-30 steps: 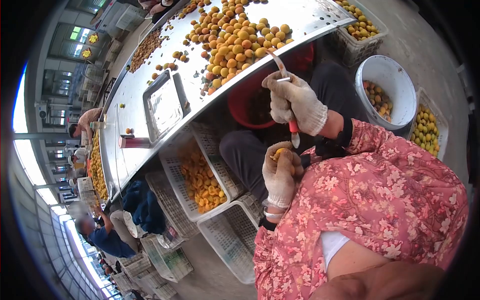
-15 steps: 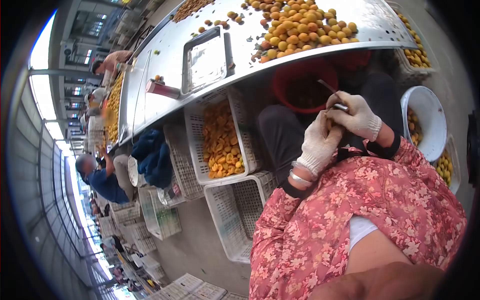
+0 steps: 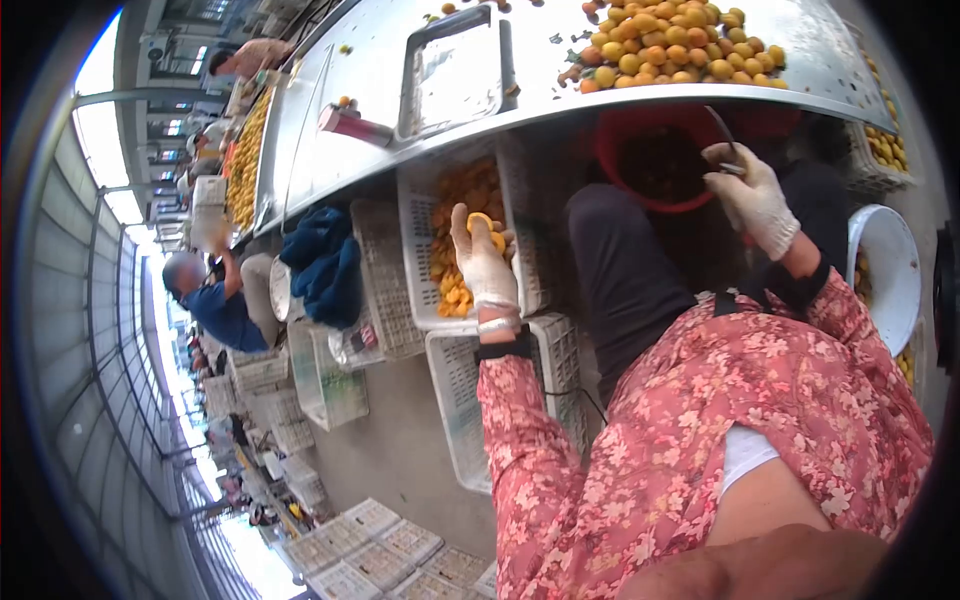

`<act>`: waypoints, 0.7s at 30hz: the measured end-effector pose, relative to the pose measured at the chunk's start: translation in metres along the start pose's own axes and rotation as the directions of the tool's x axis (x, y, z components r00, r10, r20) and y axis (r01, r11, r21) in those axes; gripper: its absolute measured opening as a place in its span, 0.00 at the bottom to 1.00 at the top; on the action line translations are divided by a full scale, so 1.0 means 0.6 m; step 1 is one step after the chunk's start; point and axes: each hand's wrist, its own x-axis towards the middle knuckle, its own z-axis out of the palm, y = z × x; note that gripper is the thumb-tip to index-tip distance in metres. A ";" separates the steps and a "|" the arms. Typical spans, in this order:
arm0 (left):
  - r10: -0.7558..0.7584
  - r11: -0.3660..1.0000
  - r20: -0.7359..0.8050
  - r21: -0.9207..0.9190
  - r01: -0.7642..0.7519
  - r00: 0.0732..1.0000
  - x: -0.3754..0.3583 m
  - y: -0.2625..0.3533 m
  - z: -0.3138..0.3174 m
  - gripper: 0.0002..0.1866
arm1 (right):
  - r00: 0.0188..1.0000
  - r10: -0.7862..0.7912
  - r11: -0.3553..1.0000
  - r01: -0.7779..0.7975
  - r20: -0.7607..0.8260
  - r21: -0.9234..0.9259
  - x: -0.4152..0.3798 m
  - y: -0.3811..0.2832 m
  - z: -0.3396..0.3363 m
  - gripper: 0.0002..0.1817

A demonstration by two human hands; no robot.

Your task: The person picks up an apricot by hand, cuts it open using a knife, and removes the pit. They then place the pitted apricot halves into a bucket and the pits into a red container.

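Note:
My left hand [image 3: 486, 262], in a white glove, is over the white crate of halved orange fruit [image 3: 446, 294], its fingers bent round cut fruit [image 3: 488, 232]. Gloved as well, my right hand [image 3: 752, 195] grips a small curved knife [image 3: 722, 130] beside the red basin [image 3: 655, 165] under the table's edge. The basin's inside is dark. On the metal table [image 3: 560, 110] lies a pile of whole orange-yellow fruit [image 3: 680, 45].
A metal tray [image 3: 455, 75] and a pink box [image 3: 356, 127] lie on the table. An empty white crate [image 3: 465, 420] stands on the floor, a white bucket [image 3: 890, 275] at the right. Another person [image 3: 225, 300] sits at the left.
My hands have parted. My left hand has moved left to the crate with the cut fruit, and my right hand has moved slightly right with the knife. The view has shifted.

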 end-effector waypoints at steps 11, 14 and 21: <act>-0.034 0.984 -0.353 -0.175 -0.030 0.935 0.101 -0.059 -0.162 0.16 | 1.000 0.023 0.998 -0.024 0.009 0.060 -0.020 0.039 -0.022 0.14; 0.056 0.997 -0.394 -0.027 -0.073 0.917 0.103 -0.054 -0.163 0.16 | 0.999 0.033 0.998 -0.034 0.012 0.061 -0.020 0.044 -0.026 0.14; 0.520 0.038 0.171 0.974 -0.222 0.837 0.044 0.014 -0.108 0.19 | 0.993 0.060 0.998 -0.060 0.097 0.004 -0.026 0.035 -0.019 0.15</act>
